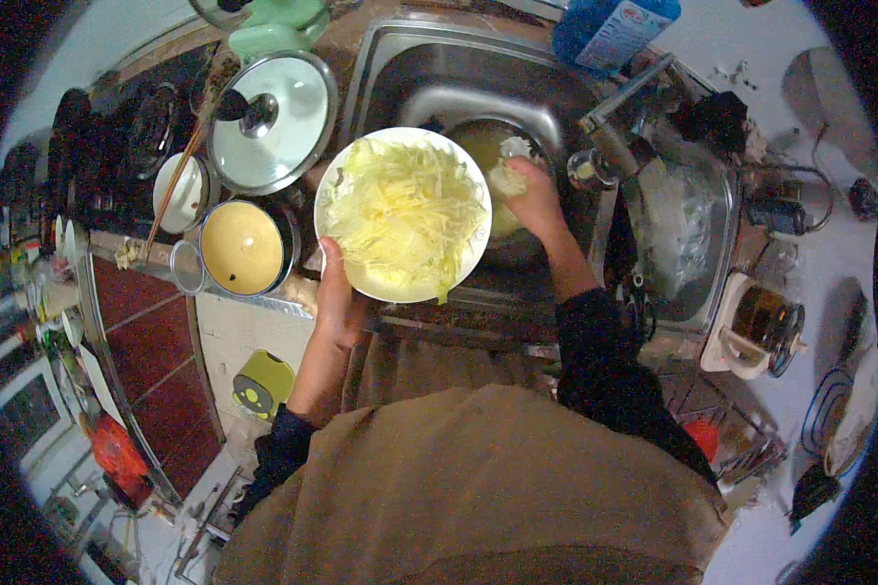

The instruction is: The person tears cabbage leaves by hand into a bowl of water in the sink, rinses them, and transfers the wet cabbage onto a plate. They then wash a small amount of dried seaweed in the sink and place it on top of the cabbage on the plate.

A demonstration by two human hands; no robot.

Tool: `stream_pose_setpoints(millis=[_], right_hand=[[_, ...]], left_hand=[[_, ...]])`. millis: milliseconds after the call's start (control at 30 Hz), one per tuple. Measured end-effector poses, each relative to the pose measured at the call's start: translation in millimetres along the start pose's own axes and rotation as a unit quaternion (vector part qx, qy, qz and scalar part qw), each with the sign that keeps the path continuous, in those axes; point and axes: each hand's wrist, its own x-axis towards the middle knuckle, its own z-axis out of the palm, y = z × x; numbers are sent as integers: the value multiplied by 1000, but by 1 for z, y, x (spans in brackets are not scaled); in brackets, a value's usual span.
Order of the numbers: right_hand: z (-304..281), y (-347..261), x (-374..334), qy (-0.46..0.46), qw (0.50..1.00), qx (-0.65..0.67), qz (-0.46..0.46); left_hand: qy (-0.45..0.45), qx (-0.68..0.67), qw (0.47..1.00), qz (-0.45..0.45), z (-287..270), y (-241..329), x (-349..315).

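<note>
The grip of the left hand (334, 302) is closed on a white plate (477, 252) heaped with shredded cabbage (400, 214), held over the sink's (576, 283) left side. The right hand (538, 205) holds a pale clump (506, 179) over a bowl (488, 133); plating appears well advanced, that clump outstanding, the bowl's remainder undeterminable.

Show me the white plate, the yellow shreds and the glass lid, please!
White plate (473, 255): head view, bare rim at lower right.
Yellow shreds (400, 210): head view, middle of the heap.
Glass lid (287, 135): head view, pane near its middle.
</note>
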Motion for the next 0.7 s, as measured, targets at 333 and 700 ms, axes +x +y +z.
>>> stream_pose_setpoints(millis=[333,700], right_hand=[[-39,-75,-25,56,996,-1,-67],[-18,-157,-45,29,986,-6,-163]], left_hand=[[-54,-55,997,-6,-11,-11,18],[-64,-66,996,-14,4,-15,23]])
